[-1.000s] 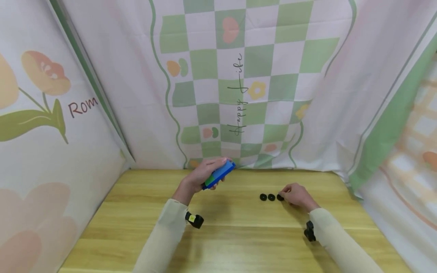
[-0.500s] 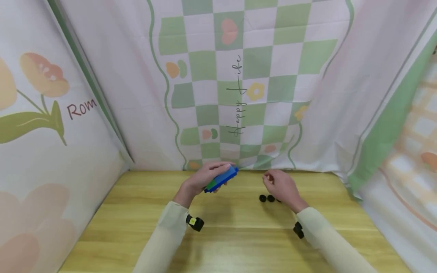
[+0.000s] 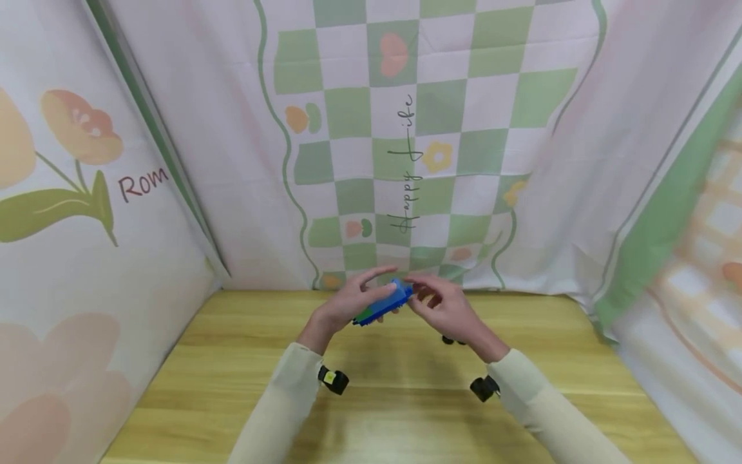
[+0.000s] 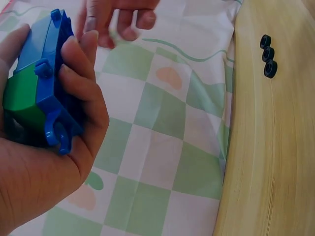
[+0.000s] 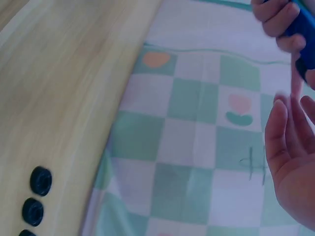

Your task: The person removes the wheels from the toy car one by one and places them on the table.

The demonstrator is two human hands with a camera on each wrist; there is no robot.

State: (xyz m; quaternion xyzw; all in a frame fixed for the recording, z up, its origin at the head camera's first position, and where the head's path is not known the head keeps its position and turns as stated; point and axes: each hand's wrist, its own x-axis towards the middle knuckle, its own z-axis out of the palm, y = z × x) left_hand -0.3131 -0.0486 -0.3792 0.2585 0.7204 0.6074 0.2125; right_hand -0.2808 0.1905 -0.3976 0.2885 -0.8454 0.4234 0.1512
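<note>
My left hand [image 3: 342,306] grips a toy vehicle body [image 4: 54,73] with the thumb on one side and fingers curled round the other. The toy has a blue base with side pegs and a hook, and green and light-blue blocks on top. My right hand [image 3: 449,309] is at the toy's far end, fingers loosely bent; in the right wrist view its fingers [image 5: 278,123] are spread apart. A dark part [image 5: 301,65] shows at the toy's edge there, its kind unclear. Three black toy wheels [image 4: 268,54] lie in a row on the table, partly hidden in the head view.
The wooden table [image 3: 394,412] ends at a hanging cloth [image 3: 440,103] with green and white checks. More printed cloth [image 3: 52,283] hangs on the left side. A small black camera [image 3: 333,379] is strapped to the left wrist, another [image 3: 484,388] to the right.
My right hand has left the row of wheels and moved left and up to the toy's end, its fingers opening. The left hand keeps its grip and has shifted slightly right with the toy.
</note>
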